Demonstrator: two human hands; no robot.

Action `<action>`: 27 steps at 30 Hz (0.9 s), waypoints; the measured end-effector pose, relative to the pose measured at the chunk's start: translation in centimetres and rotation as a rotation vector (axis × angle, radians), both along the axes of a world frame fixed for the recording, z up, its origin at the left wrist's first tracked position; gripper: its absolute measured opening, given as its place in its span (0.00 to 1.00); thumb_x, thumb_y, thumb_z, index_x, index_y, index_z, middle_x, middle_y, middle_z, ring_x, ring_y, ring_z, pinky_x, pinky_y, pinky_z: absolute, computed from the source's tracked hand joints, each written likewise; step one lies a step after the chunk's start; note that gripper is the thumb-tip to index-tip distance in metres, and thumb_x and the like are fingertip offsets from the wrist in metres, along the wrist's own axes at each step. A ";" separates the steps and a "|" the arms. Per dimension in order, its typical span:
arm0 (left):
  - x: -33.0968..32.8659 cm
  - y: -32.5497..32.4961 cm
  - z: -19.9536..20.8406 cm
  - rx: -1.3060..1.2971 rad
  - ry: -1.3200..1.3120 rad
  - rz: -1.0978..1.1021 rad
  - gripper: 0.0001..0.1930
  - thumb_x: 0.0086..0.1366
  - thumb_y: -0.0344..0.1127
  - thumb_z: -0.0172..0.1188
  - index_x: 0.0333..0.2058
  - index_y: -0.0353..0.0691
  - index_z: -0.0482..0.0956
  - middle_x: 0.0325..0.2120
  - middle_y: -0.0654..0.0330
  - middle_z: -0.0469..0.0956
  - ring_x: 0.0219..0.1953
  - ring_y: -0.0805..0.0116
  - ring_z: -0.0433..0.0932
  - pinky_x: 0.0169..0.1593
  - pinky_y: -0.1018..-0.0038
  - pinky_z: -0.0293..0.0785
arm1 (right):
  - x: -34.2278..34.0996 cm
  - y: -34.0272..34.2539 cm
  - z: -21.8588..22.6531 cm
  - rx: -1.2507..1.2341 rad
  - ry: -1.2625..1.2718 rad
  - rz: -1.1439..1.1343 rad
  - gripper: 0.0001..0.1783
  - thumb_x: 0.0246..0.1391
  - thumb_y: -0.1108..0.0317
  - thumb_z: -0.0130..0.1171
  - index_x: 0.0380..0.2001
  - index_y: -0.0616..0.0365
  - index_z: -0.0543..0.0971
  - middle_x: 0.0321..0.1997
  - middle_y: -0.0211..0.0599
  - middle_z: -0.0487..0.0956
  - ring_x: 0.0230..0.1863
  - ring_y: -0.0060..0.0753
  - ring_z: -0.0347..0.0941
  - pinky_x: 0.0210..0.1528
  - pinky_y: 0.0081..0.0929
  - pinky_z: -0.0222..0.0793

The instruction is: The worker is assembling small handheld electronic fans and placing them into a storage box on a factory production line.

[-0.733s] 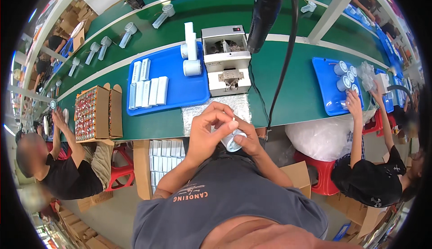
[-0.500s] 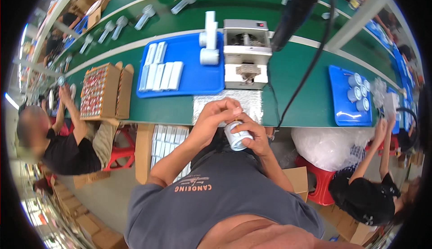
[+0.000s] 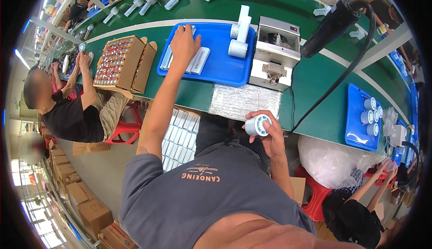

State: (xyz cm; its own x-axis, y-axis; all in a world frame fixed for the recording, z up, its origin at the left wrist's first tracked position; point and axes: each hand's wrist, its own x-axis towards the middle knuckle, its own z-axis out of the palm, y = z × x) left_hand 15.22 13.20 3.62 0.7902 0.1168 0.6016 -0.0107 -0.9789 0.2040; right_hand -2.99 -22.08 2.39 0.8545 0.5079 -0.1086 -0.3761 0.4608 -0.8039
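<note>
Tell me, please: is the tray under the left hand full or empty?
Neither: the tray is partly full. Blocks lie beside the left hand, round-headed pieces at the right end, and bare blue shows between.

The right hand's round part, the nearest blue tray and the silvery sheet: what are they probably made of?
Round part: probably satin plastic; pale, even colour and spoked face. Blue tray: likely smooth plastic, moulded-looking rim. Silvery sheet: shiny, crinkled; foil or plastic film, unclear.

I cannot tell whether the left hand (image 3: 183, 47) grips the pale blue bars (image 3: 167, 59) it partly hides; at far left, a seated co-worker (image 3: 72, 119) has a blurred face.
</note>
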 end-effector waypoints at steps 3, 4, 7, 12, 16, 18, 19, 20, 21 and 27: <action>3.9 2.2 -1.8 0.204 0.124 0.242 0.20 0.56 0.42 0.70 0.43 0.36 0.78 0.37 0.52 0.82 0.40 0.51 0.82 0.42 0.57 0.80 | -0.1 0.3 0.0 -0.003 -0.001 -0.017 0.24 0.65 0.55 0.53 0.54 0.62 0.71 0.54 0.53 0.76 0.47 0.44 0.81 0.30 0.26 0.79; 5.0 3.1 -2.2 0.199 0.205 0.268 0.21 0.54 0.41 0.71 0.43 0.36 0.79 0.37 0.50 0.83 0.40 0.50 0.83 0.42 0.56 0.81 | -0.1 0.4 0.0 -0.011 -0.015 -0.015 0.23 0.65 0.56 0.53 0.55 0.62 0.70 0.54 0.52 0.76 0.47 0.43 0.81 0.30 0.26 0.79; 6.1 3.8 -1.4 0.145 0.377 0.276 0.22 0.52 0.42 0.72 0.42 0.36 0.80 0.36 0.47 0.84 0.40 0.49 0.84 0.41 0.57 0.81 | 0.0 0.6 0.2 -0.035 -0.054 -0.043 0.23 0.66 0.56 0.53 0.56 0.62 0.70 0.54 0.51 0.77 0.48 0.40 0.81 0.30 0.25 0.79; 2.4 -0.5 2.9 -0.675 0.261 -0.144 0.20 0.60 0.44 0.71 0.42 0.35 0.79 0.36 0.48 0.86 0.37 0.62 0.86 0.38 0.68 0.80 | 1.2 0.5 1.2 -0.094 -0.212 -0.079 0.21 0.68 0.58 0.51 0.56 0.61 0.71 0.54 0.48 0.78 0.46 0.32 0.79 0.30 0.22 0.78; -3.8 -8.6 5.2 -1.525 0.328 -0.631 0.23 0.68 0.41 0.65 0.55 0.32 0.71 0.44 0.48 0.84 0.43 0.63 0.86 0.42 0.73 0.81 | 2.7 1.9 2.8 -0.202 -0.274 -0.110 0.20 0.68 0.59 0.51 0.56 0.61 0.73 0.52 0.43 0.79 0.41 0.23 0.77 0.29 0.20 0.77; -5.1 -11.4 5.4 -1.594 0.341 -0.662 0.24 0.68 0.41 0.65 0.55 0.33 0.71 0.44 0.48 0.84 0.44 0.62 0.86 0.42 0.73 0.82 | 3.4 1.9 3.1 -0.247 -0.264 -0.106 0.20 0.68 0.59 0.51 0.56 0.61 0.73 0.51 0.41 0.79 0.41 0.22 0.77 0.28 0.20 0.77; -5.6 -12.3 5.6 -1.652 0.345 -0.692 0.25 0.67 0.42 0.66 0.55 0.33 0.71 0.44 0.48 0.84 0.44 0.61 0.86 0.42 0.74 0.82 | 3.7 2.0 3.3 -0.283 -0.262 -0.099 0.20 0.68 0.58 0.51 0.56 0.60 0.73 0.51 0.40 0.80 0.40 0.22 0.77 0.28 0.20 0.77; -5.8 -12.9 5.6 -1.664 0.342 -0.690 0.26 0.67 0.42 0.67 0.56 0.34 0.71 0.44 0.48 0.84 0.45 0.60 0.86 0.43 0.74 0.82 | 3.9 2.0 3.5 -0.284 -0.248 -0.106 0.20 0.68 0.58 0.51 0.56 0.59 0.74 0.50 0.39 0.80 0.40 0.21 0.77 0.28 0.20 0.77; -5.9 -13.2 5.5 -1.669 0.347 -0.693 0.26 0.67 0.42 0.67 0.56 0.34 0.71 0.44 0.48 0.84 0.45 0.60 0.86 0.43 0.74 0.82 | 4.0 2.0 3.6 -0.290 -0.245 -0.110 0.20 0.68 0.58 0.51 0.56 0.59 0.74 0.50 0.39 0.80 0.40 0.21 0.77 0.28 0.20 0.77; -5.9 -14.0 5.1 -1.705 0.354 -0.636 0.22 0.66 0.41 0.67 0.52 0.38 0.72 0.40 0.51 0.85 0.40 0.66 0.86 0.36 0.78 0.81 | 4.0 1.6 3.5 -0.302 -0.249 -0.123 0.20 0.68 0.58 0.52 0.56 0.59 0.74 0.49 0.37 0.80 0.40 0.20 0.77 0.28 0.20 0.77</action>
State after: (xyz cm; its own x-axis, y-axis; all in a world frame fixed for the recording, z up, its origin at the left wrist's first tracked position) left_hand 9.30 -0.80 8.76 0.9997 0.0157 -0.0165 0.0090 0.3967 0.9179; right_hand 1.02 -20.47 5.93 0.9260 0.3770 -0.0189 -0.1092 0.2196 -0.9694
